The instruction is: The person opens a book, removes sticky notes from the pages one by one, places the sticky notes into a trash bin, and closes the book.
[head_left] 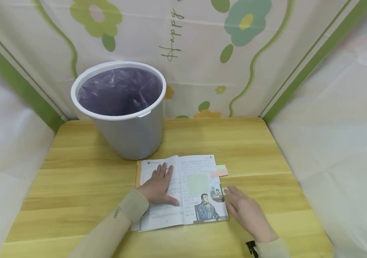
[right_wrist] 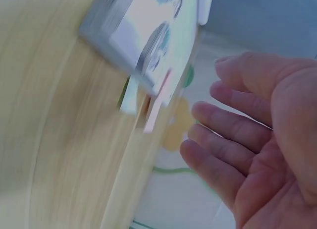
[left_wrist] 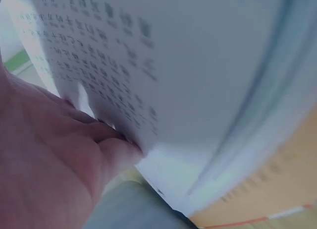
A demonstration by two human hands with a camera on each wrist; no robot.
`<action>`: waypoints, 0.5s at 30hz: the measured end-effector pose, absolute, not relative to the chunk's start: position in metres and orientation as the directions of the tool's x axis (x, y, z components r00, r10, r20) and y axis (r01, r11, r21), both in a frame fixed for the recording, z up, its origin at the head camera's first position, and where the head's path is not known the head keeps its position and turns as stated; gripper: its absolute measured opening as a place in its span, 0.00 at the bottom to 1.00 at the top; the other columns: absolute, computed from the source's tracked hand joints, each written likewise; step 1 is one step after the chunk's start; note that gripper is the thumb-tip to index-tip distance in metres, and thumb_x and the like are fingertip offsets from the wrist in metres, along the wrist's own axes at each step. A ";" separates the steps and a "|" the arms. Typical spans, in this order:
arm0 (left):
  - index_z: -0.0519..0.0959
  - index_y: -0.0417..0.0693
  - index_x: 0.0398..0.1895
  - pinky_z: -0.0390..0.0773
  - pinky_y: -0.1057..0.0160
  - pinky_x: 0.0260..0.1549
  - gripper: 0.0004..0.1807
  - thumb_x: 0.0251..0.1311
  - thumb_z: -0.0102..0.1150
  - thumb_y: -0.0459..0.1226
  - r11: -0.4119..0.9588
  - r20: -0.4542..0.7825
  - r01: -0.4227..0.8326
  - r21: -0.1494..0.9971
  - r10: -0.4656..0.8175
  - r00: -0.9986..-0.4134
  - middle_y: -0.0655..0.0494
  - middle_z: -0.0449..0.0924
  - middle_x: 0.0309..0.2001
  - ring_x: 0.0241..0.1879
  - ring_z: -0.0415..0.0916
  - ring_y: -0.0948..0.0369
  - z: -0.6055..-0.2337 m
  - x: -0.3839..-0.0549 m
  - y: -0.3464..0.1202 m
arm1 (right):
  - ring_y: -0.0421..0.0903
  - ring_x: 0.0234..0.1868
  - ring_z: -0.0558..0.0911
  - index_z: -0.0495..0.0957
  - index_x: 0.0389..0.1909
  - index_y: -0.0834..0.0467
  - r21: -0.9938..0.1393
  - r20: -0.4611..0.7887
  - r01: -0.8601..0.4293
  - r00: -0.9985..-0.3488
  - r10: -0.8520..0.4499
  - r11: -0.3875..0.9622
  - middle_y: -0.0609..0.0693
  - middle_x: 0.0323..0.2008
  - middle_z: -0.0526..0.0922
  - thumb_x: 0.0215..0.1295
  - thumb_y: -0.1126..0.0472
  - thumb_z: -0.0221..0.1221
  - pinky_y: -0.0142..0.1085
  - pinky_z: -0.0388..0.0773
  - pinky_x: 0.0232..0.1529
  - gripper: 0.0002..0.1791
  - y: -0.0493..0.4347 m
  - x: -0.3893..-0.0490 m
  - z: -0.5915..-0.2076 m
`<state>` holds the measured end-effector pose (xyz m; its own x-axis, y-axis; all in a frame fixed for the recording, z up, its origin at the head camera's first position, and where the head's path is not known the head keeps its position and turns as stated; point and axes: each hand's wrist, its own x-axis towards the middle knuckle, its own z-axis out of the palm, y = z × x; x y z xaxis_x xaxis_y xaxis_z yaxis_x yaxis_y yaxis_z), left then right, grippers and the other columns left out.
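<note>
An open book (head_left: 196, 163) lies on the table with printed text on both pages. My left hand (head_left: 159, 184) rests on its left page, fingers spread; the left wrist view shows that palm (left_wrist: 54, 149) against the page (left_wrist: 198, 80). A pale green note (head_left: 197, 184) and a drawing of a seated man (head_left: 206, 208) are on the right page. Green (head_left: 221, 167) and pink (head_left: 219, 173) tabs stick out from the right edge. My right hand (head_left: 246, 213) is beside that edge, near a small pale tab (head_left: 224, 191). In the right wrist view its fingers (right_wrist: 218, 164) are loosely bent, holding nothing.
A grey waste bin (head_left: 131, 138) with a white rim and purple liner (head_left: 120, 89) stands behind the book, to the left. The wooden table (head_left: 83, 193) meets a flowered curtain (head_left: 196, 79) at the back, with white cloth (head_left: 341, 132) at the right side.
</note>
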<state>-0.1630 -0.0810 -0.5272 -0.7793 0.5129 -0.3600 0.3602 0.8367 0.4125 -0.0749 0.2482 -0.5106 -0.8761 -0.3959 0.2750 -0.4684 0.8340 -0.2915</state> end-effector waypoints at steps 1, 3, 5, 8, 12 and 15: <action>0.36 0.36 0.78 0.44 0.41 0.71 0.78 0.37 0.64 0.74 0.842 -0.366 0.359 0.403 0.507 -0.780 0.30 0.28 0.76 0.74 0.28 0.37 -0.527 -0.162 -0.080 | 0.60 0.54 0.81 0.82 0.52 0.67 -0.291 0.279 -0.474 -0.873 -0.400 0.831 0.64 0.55 0.80 0.55 0.66 0.71 0.49 0.81 0.47 0.22 0.250 -0.078 -0.512; 0.35 0.35 0.78 0.44 0.40 0.70 0.78 0.37 0.65 0.73 0.850 -0.374 0.354 0.390 0.498 -0.782 0.29 0.26 0.75 0.74 0.27 0.35 -0.526 -0.162 -0.078 | 0.60 0.53 0.82 0.81 0.54 0.68 -0.285 0.283 -0.485 -0.867 -0.411 0.827 0.64 0.55 0.80 0.56 0.66 0.70 0.48 0.81 0.46 0.23 0.251 -0.083 -0.515; 0.35 0.35 0.78 0.45 0.39 0.70 0.78 0.36 0.66 0.72 0.855 -0.372 0.358 0.374 0.492 -0.787 0.28 0.26 0.75 0.73 0.27 0.34 -0.525 -0.161 -0.076 | 0.59 0.53 0.82 0.80 0.55 0.68 -0.272 0.283 -0.504 -0.856 -0.432 0.820 0.64 0.55 0.81 0.56 0.66 0.71 0.47 0.81 0.47 0.25 0.248 -0.088 -0.517; 0.35 0.33 0.77 0.46 0.38 0.69 0.78 0.35 0.66 0.70 0.867 -0.369 0.365 0.340 0.480 -0.796 0.27 0.26 0.74 0.73 0.27 0.33 -0.524 -0.161 -0.074 | 0.57 0.55 0.81 0.79 0.57 0.67 -0.251 0.263 -0.531 -0.842 -0.471 0.809 0.63 0.57 0.80 0.56 0.64 0.71 0.46 0.80 0.49 0.26 0.241 -0.096 -0.517; 0.36 0.33 0.77 0.46 0.39 0.70 0.78 0.33 0.67 0.68 0.885 -0.374 0.360 0.295 0.453 -0.809 0.26 0.27 0.74 0.73 0.28 0.33 -0.523 -0.160 -0.070 | 0.56 0.60 0.78 0.77 0.60 0.66 -0.251 0.204 -0.555 -0.831 -0.517 0.793 0.61 0.61 0.77 0.57 0.62 0.71 0.46 0.78 0.54 0.29 0.229 -0.106 -0.517; 0.37 0.33 0.77 0.46 0.40 0.70 0.78 0.32 0.69 0.67 0.897 -0.385 0.337 0.286 0.430 -0.817 0.26 0.29 0.74 0.73 0.29 0.33 -0.523 -0.159 -0.066 | 0.56 0.63 0.75 0.76 0.62 0.65 -0.253 0.156 -0.572 -0.820 -0.550 0.780 0.60 0.64 0.74 0.58 0.60 0.71 0.46 0.77 0.55 0.31 0.220 -0.111 -0.520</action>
<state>-0.1589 -0.0663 -0.5232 -0.8166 0.4297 -0.3853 0.3373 0.8970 0.2856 -0.1113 0.2205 -0.5199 -0.8202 -0.5504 0.1562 -0.5718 0.7803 -0.2532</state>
